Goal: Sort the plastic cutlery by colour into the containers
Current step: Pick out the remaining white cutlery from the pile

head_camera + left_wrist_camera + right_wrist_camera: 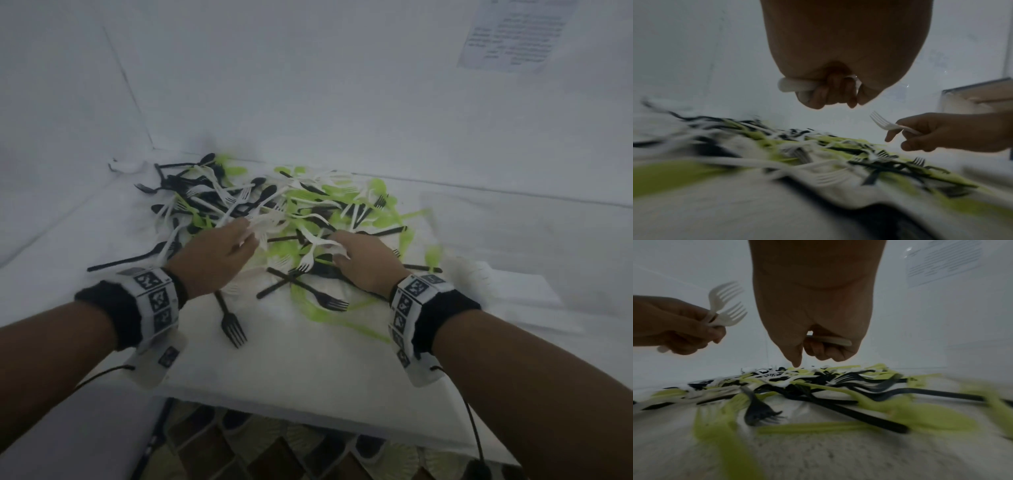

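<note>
A heap of black, white and lime-green plastic cutlery (281, 219) lies across the white table (308, 370). My left hand (219, 257) hovers over the heap's left side and grips two white forks (725, 313); their handles (793, 86) show in my curled fingers. My right hand (363, 263) is over the heap's middle and holds one white fork (888, 125), its handle (830, 340) inside my curled fingers, with the index finger (795, 360) pointing down at the pile. A black fork (233, 325) lies apart near the front.
A container (974, 95) stands at the right, seen from the left wrist. White walls close in the table at the back and left. A printed sheet (513, 34) hangs on the back wall. The table's front edge (308, 411) is near, with patterned floor below.
</note>
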Demonstrator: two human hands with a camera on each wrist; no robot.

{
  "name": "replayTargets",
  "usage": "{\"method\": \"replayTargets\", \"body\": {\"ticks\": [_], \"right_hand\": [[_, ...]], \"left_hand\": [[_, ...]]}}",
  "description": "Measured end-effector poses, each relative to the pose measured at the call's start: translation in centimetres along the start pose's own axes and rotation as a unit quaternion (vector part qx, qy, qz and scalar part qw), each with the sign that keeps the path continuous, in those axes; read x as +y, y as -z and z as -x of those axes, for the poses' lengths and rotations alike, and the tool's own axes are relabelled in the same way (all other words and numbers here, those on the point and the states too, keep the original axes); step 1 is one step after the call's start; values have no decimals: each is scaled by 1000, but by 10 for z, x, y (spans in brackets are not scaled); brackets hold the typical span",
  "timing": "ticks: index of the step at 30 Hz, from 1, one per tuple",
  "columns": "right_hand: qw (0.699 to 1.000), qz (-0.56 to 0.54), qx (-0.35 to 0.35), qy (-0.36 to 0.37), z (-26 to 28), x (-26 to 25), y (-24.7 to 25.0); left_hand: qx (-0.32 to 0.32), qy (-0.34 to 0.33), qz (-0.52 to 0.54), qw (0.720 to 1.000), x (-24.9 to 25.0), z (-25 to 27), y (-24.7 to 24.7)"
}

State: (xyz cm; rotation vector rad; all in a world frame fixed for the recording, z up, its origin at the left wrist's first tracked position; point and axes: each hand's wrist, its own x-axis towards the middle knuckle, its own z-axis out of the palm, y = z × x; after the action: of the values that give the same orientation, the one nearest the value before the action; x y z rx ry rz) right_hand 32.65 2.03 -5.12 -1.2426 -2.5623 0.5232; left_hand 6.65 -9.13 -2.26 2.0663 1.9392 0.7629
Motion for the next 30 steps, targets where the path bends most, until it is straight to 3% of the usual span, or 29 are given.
{"method": "replayTargets", "body": {"ticks": [4,8,13,17,20,24,27,30], "right_hand": [[997,62,-48,15,-19,-22,-14],[990,119,-81,1,-35,-30,-16],[988,143,-58,-2,-47,-39,-15],[970,203,-135,-13,-52,-42,-7],[961,233,-147,-34,-52,-38,-6],[977,194,-76,-35,-54,-31,-14],[993,109,47,-10,-58,-35,-13],[986,26,167,-2,-65,-49,-8]], "left_hand": [[-53,51,-31,997,-35,33,21],[-133,5,-108,985,-56,66,28],[-210,5,-175,962,-59,76,14],[-227,12,-155,961,-58,71,7],[-235,8,-162,958,-55,67,5],[-228,-16,-164,960,-60,60,0],[-213,-26,-145,966,-62,58,-1],[-161,-38,-116,979,-58,55,1]]}}
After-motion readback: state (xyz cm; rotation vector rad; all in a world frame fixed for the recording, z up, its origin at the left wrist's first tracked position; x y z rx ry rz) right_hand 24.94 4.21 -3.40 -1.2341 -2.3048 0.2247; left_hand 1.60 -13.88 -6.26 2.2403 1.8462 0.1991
